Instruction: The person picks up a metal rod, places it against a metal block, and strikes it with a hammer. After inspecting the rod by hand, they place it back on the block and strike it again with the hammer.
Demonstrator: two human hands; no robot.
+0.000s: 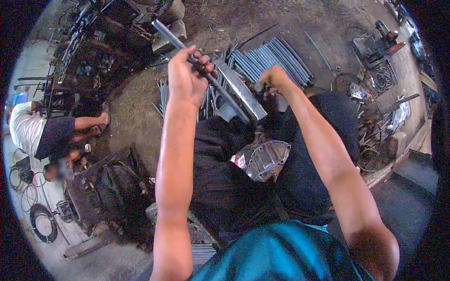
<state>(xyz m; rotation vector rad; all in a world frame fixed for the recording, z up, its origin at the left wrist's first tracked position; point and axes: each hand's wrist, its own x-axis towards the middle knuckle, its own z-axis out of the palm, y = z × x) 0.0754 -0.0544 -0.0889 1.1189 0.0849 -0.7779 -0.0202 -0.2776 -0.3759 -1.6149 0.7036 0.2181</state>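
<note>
My left hand [186,75] is closed around a long grey metal bar [171,37] that runs from the upper left down toward my knees. My right hand [272,80] is closed near the bar's lower end, beside a flat metal strip [241,89]; what it grips is hidden by the fingers. Below both hands, a grey cast metal cover [268,159] rests between my legs, which are in dark trousers.
A stack of grey metal rods [274,58] lies on the dirt floor beyond my hands. Dark machinery [101,51] stands at the upper left. Another person [44,133] sits at the left. Scrap metal and tools [382,70] crowd the right side.
</note>
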